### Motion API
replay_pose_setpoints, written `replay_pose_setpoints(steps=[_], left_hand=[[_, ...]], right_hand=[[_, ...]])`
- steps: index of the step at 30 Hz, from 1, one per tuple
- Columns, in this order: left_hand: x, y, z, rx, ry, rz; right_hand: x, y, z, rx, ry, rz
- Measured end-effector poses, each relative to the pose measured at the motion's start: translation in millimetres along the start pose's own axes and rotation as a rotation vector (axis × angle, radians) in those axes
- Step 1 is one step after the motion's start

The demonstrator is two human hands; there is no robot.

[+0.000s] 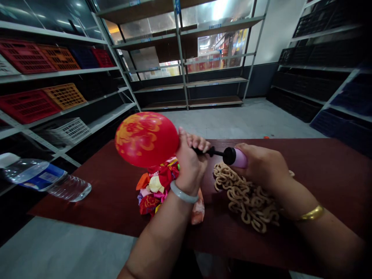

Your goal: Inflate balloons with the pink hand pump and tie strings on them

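A red balloon [146, 138] with orange print is partly blown up and hangs over the dark red table [110, 193]. My left hand [190, 162] is closed round its neck, pinching it onto the black nozzle of a hand pump. My right hand [261, 164] is wrapped round the pump's purple barrel [236, 157], held level over the table. Under my left wrist lies a heap of flat coloured balloons [155, 188]. Below my right hand sits a pile of tan ring-shaped clips [250, 199].
A clear plastic water bottle [46, 179] lies on its side off the table's left corner. Metal shelving with red, orange and white crates [43, 77] lines the left. More shelves stand at the back and right, with open grey floor beyond the table.
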State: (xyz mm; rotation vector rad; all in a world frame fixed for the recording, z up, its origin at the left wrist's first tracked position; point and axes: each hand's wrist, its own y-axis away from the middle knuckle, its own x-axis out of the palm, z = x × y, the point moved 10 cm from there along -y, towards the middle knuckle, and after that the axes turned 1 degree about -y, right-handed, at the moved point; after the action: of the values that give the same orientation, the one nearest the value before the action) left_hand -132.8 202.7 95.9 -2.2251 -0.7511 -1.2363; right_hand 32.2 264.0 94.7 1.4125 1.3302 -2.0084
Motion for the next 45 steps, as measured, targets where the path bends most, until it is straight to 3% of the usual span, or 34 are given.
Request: replay_pose_setpoints(steps=[4, 7, 10, 16, 19, 21, 24, 29, 33, 36, 40, 45], left_hand=[[-16.3, -21, -42, 0.111, 0.043, -0.047], [-23.9, -28, -46, 0.131, 0.097, -0.054], [-25.8, -24, -25, 0.097, 0.127, -0.078], [-11.2, 4, 41, -0.059, 0.053, -0.070], [-2.5, 14, 52, -0.080, 0.042, -0.026], [2.5, 14, 46, -0.078, 0.039, 0.010], [3.2, 3, 21, -0.028, 0.032, 0.027], [-13.2, -31, -22, 0.059, 0.082, -0.042], [-19.4, -48, -18, 0.062, 0.140, -0.065], [-21.7, -49, 3, 0.046, 0.180, -0.075], [-22.7, -41, 34, -0.028, 0.217, -0.094], [-8.8, -27, 42, -0.050, 0.163, -0.011]], right_hand=[[3, 0, -26, 0.013, 0.026, 0.012], [5, 0, -43, 0.056, 0.075, 0.022], [1, -1, -40, 0.062, 0.125, -0.017], [3, 2, -4, 0.014, 0.171, -0.030], [3, 3, 6, 0.005, 0.161, -0.060], [-1, 1, 11, -0.026, 0.141, -0.087], [-7, -8, 8, -0.079, 0.128, -0.116], [-10, -22, -36, -0.063, 0.190, -0.127], [-14, -27, -65, 0.023, 0.215, -0.134], [-19, -35, -51, 0.022, 0.261, -0.099], [-15, -52, -5, -0.050, 0.262, -0.018], [-3, -49, 15, -0.029, 0.165, -0.037]])
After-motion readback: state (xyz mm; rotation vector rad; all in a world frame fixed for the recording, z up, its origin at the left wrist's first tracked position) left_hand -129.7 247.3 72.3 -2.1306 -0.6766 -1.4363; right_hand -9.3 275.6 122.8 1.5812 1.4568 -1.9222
